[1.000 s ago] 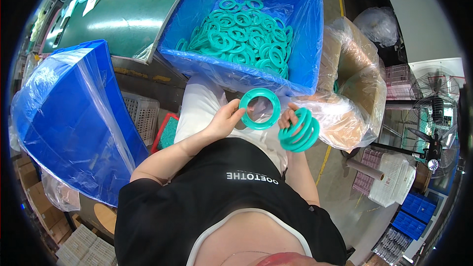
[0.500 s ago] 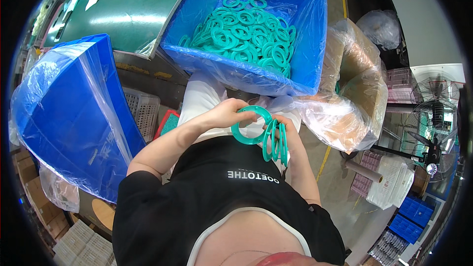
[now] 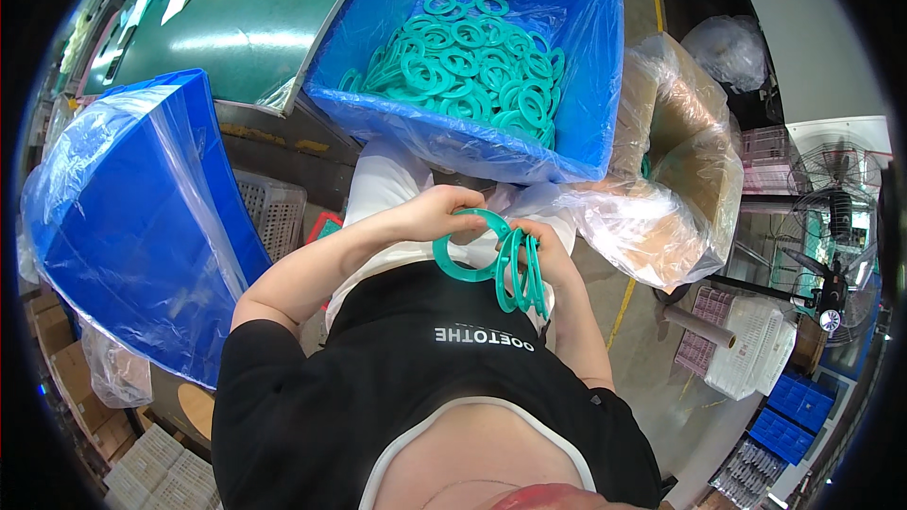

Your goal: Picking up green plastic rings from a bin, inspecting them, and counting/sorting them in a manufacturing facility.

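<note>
My left hand (image 3: 442,212) pinches the upper edge of a green plastic ring (image 3: 461,270), which hangs facing me above my lap. Close beside it, my right hand (image 3: 540,238) is closed around several more green rings (image 3: 521,285), held in a loose bunch and seen nearly edge-on. The single ring overlaps the near side of this bunch. Some of the right fingers are hidden behind the rings. Ahead of my knees, a blue bin (image 3: 593,66) lined with clear plastic film contains a heap of similar green rings (image 3: 460,60).
Left of me stands another film-lined blue bin (image 3: 142,227), tilted. A green-topped table (image 3: 255,14) is at the far left. To the right are an open cardboard box (image 3: 694,156) with a plastic liner, a black fan (image 3: 831,236) and stacked white crates (image 3: 751,349).
The single ring has turned and shifted slightly left and down, its edge now meeting the bunch. The bunch in my right hand has swung a little to the left.
</note>
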Demonstrator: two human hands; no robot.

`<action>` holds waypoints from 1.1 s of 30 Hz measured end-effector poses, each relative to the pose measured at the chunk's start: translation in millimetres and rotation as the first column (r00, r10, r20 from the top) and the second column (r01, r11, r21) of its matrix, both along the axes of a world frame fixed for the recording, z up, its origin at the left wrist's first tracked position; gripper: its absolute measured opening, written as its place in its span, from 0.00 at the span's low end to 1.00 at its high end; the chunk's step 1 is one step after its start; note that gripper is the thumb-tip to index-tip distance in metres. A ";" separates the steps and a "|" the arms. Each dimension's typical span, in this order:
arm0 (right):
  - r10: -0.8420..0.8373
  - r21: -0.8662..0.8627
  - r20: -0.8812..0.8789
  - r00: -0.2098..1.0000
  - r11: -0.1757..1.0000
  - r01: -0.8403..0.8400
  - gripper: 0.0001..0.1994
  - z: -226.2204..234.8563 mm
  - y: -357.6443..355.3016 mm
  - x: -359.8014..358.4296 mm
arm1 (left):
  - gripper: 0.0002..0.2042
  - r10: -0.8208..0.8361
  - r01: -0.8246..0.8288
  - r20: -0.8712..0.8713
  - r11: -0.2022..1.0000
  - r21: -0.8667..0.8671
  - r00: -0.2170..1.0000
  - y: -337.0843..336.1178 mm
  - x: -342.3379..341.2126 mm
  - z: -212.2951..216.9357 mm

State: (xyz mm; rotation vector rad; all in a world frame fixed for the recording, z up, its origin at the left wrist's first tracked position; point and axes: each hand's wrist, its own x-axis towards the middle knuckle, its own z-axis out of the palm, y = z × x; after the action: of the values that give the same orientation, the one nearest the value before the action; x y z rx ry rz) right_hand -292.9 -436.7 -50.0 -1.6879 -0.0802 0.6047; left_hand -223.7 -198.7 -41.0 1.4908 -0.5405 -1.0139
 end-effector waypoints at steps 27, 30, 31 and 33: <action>-0.044 0.158 -0.186 0.981 0.985 0.074 0.03 7.9 -7.7 10.7 | 0.09 -0.164 0.099 0.861 0.986 0.132 0.481 2.0 20.3 32.7; -0.059 0.182 -0.236 0.970 0.978 0.104 0.03 10.0 -5.5 13.0 | 0.11 -0.260 0.175 0.780 0.965 0.194 0.569 2.5 25.5 35.7; -0.077 0.182 -0.264 0.962 0.975 0.128 0.04 11.1 -5.3 13.7 | 0.11 -0.322 0.191 0.726 0.947 0.259 0.608 -0.1 26.8 38.2; -0.055 0.189 -0.282 0.958 0.976 0.111 0.05 11.0 -12.0 16.5 | 0.11 -0.380 0.211 0.670 0.923 0.322 0.638 -3.7 27.2 39.0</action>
State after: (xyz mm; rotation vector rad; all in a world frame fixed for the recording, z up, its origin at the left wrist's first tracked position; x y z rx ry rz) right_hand -276.4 -448.7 -39.0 -1.3895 0.1256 0.7372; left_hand -196.5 -202.5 -2.1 2.0491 -1.3239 -0.6954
